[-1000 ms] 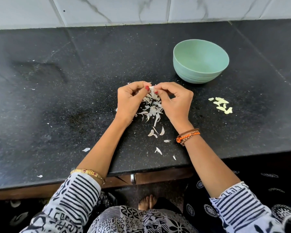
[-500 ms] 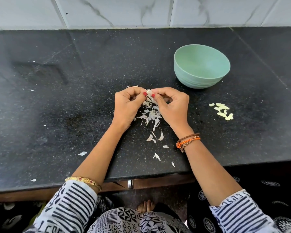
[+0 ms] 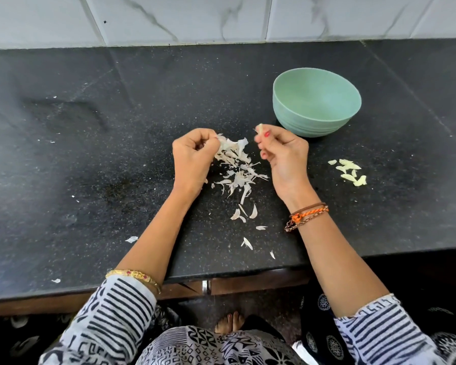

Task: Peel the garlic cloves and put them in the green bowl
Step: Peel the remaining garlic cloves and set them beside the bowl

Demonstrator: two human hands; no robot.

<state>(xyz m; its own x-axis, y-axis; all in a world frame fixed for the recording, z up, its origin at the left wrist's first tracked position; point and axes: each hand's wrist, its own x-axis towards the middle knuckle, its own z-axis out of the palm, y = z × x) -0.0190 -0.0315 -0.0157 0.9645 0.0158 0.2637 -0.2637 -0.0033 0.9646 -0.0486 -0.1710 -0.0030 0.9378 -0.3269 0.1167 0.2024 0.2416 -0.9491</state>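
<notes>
- Both hands have drawn apart since 0.5 s ago, when their fingertips met over the peel heap; a gap now lies between them
- Nearest the viewer, black-and-white patterned sleeves (image 3: 116,312) cover both forearms, with a gold bangle (image 3: 134,275) on the left arm and orange and brown braided wristbands (image 3: 307,213) on the right wrist
- Scattered white papery garlic skins (image 3: 238,172) lie on the black speckled stone countertop (image 3: 90,167), trailing toward its front edge
- Left hand (image 3: 192,156) is curled, its fingers pinching a piece of white skin at the top of the heap
- Right hand (image 3: 284,156) pinches a small pale garlic clove (image 3: 260,127) between thumb and forefinger, raised above the counter, near the bowl but apart from it
- To the right, a cluster of pale yellow peeled garlic cloves (image 3: 349,171) rests on the counter, well apart from the hands
- Farther back stands the round pale green bowl (image 3: 295,114), upright, with nothing visible inside it
- Behind everything runs a white marble-veined tiled wall (image 3: 221,19)
</notes>
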